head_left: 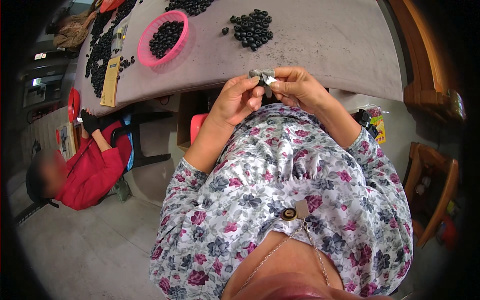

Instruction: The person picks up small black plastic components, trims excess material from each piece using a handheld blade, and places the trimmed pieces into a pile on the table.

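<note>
Sandpaper [264, 74], a small grey scrap of it, sits pinched between my two hands just above the near edge of the table [310, 50]. My left hand [239, 99] grips one end with fingertips curled in, and my right hand [296, 86] clamps the other end between thumb and forefinger. A small dark piece [261, 81] shows under the scrap, between my fingertips; I cannot tell its exact shape. A pale corner pokes out beside my right thumb.

Beyond my hands, on the grey tabletop, lies a loose heap of black ring-shaped parts [252, 29], well apart from the scrap. Further to the left stands a pink plastic basket [150, 56] holding more of the same black parts, and past it a long scatter of them [102, 47] runs along the far left side beside a yellowish card [111, 82].

At the left end of the table another person in a red top [92, 172] sits with a dark-gloved hand [90, 121] raised near a red round thing [74, 104].
</note>
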Demonstrator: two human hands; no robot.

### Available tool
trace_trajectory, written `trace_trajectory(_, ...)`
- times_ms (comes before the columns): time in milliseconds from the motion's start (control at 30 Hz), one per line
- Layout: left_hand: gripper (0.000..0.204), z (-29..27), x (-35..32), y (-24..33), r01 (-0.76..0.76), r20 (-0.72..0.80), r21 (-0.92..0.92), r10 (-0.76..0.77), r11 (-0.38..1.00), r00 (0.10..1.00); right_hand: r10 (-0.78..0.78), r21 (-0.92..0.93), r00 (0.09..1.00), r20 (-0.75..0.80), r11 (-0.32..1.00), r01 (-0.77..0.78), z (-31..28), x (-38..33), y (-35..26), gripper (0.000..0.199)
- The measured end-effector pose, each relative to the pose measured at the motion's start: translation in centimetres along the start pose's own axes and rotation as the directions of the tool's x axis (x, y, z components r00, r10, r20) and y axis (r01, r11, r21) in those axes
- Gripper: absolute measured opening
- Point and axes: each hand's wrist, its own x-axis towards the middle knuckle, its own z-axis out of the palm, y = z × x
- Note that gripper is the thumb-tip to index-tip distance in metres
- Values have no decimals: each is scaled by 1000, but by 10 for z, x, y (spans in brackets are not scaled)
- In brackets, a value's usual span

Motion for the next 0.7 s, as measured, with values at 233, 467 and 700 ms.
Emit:
trace_trajectory(233,19,-9,2,4,-8,5,-89,8,996,1000,-103,-60,988,115,992,110,10,2,-6,26)
trace_trajectory(467,18,-4,1,8,1,4,-72,-1,997,1000,-100,-85,990,96,990,109,10,3,-8,32)
trace_trajectory(700,17,-5,4,8,27,4,-113,-27,993,1000,-123,-123,985,117,983,138,8,2,-10,34)
